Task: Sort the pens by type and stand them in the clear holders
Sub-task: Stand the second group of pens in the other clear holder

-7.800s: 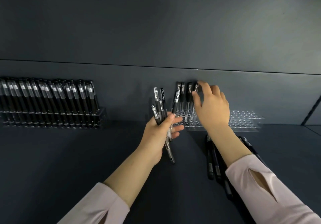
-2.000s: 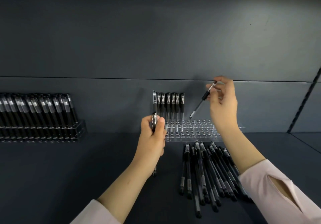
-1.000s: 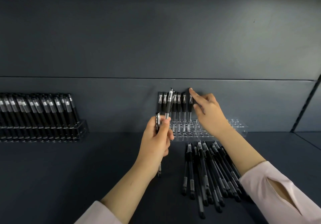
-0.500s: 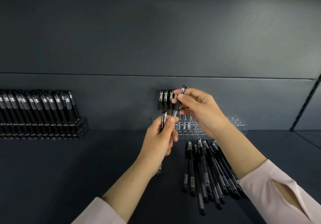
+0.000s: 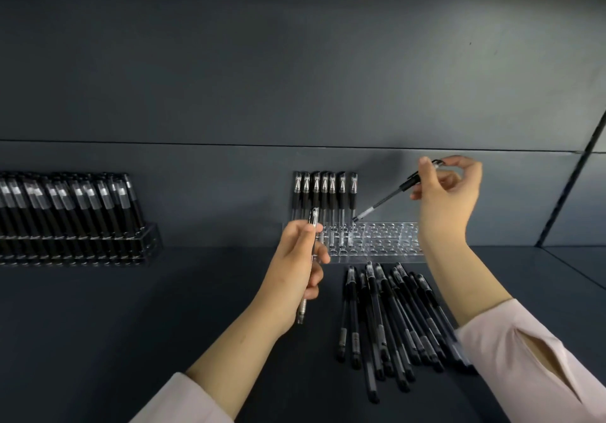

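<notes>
A clear holder (image 5: 383,242) full of small holes stands against the back wall. Several black-capped pens (image 5: 323,193) stand upright in its left end. My right hand (image 5: 447,199) pinches the top of one black pen (image 5: 385,201), which slants down to the left with its tip just above the holder beside the standing row. My left hand (image 5: 295,275) grips a single pen (image 5: 310,258) almost upright in front of the holder's left end. A pile of loose black pens (image 5: 390,321) lies on the dark table in front of the holder.
A second holder (image 5: 144,245) packed with several capped black pens stands at the far left against the wall. A dark diagonal rail (image 5: 570,176) runs down at the right. The table surface (image 5: 131,324) is dark grey.
My right hand took a pen from my left hand, swung up and right, and now angles its tip down at the holder. My left hand dropped slightly, keeping one pen.
</notes>
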### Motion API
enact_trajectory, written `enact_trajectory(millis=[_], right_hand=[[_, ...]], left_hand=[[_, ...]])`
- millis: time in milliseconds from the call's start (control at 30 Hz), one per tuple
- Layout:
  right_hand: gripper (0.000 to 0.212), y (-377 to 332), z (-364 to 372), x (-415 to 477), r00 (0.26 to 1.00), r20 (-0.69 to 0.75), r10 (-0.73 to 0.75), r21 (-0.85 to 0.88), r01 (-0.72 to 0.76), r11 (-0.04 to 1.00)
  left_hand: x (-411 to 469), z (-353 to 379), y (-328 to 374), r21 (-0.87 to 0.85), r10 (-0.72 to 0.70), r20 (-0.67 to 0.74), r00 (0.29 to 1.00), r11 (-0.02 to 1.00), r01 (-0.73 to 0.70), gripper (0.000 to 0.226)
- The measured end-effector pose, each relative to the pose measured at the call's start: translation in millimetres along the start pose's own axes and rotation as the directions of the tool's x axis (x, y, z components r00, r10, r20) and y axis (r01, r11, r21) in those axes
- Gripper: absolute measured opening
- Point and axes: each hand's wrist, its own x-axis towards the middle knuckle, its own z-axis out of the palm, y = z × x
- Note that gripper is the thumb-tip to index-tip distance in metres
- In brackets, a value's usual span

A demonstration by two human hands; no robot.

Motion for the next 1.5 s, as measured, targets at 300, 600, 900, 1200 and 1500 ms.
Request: enact_trajectory(millis=[300,600,900,1200,1500], right_hand=[[0.024,3.3,-1.9,0.3,0.979,0.043,-0.2,-0.211,0.205,0.956],[0.02,17.8,10.5,-9.0,0.943,0.232,-0.237,-0.362,0.31,0.879],[0.029,29.6,11.6,-7.3,0.794,0.493,-0.355,-0.539,0.6,0.591],[0.038,29.1,9.8,-6.3,0.806,0.563,-0.183,-0.61,0.555,0.565],[0.016,3.6,-1.1,-21.5,0.757,0.615,0.221,-0.532,0.191,0.825]], left_hand=[[-0.2,-1.0,-0.8,-0.042,-0.04,-0.037,0.999,0.998,0.039,0.016],[2.2,-0.5,-1.5,-0.026,-0.042,-0.031,0.999,0.999,0.041,0.015],[1.1,-2.6,-3.4,0.017,0.015,-0.041,0.999,1.0,-0.015,0.023],[2.9,-1.2,-1.9,-0.032,-0.028,-0.066,0.997,0.999,0.026,0.02],[-0.9,2.8,-0.3,0.05,-0.026,-0.083,0.996,0.998,0.03,0.025]])
